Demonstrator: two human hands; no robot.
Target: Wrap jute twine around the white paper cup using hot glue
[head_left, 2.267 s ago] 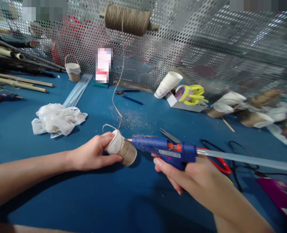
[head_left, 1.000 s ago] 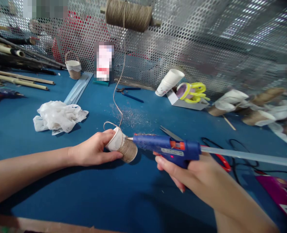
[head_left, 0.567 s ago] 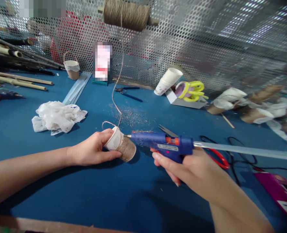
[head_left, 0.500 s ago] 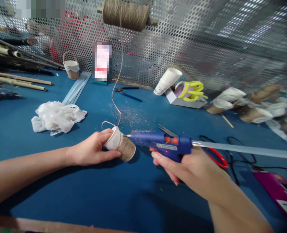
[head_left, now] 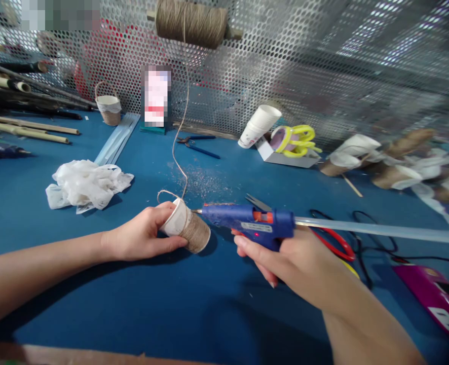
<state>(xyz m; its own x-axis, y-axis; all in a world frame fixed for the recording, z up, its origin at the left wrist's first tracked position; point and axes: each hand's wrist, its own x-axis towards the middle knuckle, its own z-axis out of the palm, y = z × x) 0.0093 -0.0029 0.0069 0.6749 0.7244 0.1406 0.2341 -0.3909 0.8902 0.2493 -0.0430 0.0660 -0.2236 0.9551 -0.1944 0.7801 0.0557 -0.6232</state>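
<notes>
My left hand (head_left: 148,230) grips a white paper cup (head_left: 175,219) tilted on its side, thumb along the near side and fingers at the rim. Brown twine (head_left: 196,234) is wound round the lower part of the cup. A loose strand runs up from it to a big twine spool (head_left: 192,23) on the mesh panel. My right hand (head_left: 281,256) is closed round the handle of a blue glue gun (head_left: 243,220), a long clear glue stick (head_left: 361,228) jutting from its back. The gun's metal nozzle is at the cup, by the edge of the wound twine.
Behind the gun lie scissors (head_left: 338,246) with red handles. Crumpled white lace (head_left: 89,185), blue pliers (head_left: 199,144), a small basket (head_left: 109,109), stacked cups (head_left: 258,125) and a white box (head_left: 289,156) stand farther back. A purple device (head_left: 429,294) sits at the right with black cables.
The whole view has shifted slightly, moving things a little to the left. Both hands keep their holds, and the nozzle stays at the cup.
</notes>
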